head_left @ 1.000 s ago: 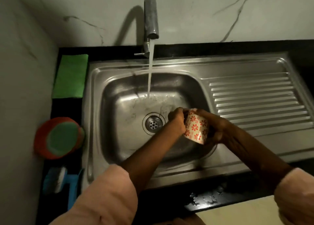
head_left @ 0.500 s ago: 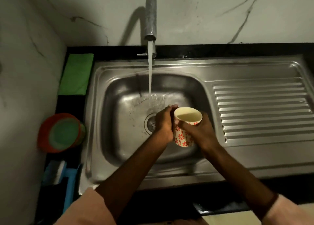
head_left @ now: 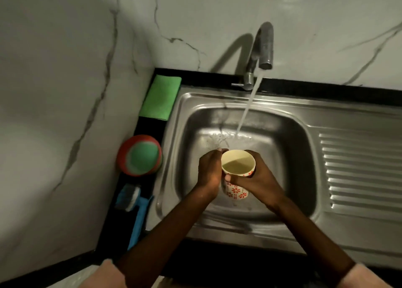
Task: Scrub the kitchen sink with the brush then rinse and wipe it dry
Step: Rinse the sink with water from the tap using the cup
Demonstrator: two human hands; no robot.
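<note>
Both hands hold an upright cup (head_left: pixel 238 168) over the sink (head_left: pixel 289 131) basin. Left hand (head_left: pixel 210 171) fingers wrap its left side; right hand (head_left: pixel 257 178) fingers and thumb curl round its right side. Tap (head_left: pixel 262 46) water runs into the basin just behind the cup. The brush (head_left: pixel 132 198) lies on the counter left of the sink, ungripped.

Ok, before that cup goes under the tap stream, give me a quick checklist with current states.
1. Cup held by both hands: left hand and right hand wrap it. Ok.
2. Cup upright, mouth up: ok.
3. Tap running: ok.
4. Cup under the stream: not ok; the water lands behind it in the sink.
5. Drain clear: cannot tell, hidden by the hands.
6. Brush within reach on the counter to the left: ok.
</note>
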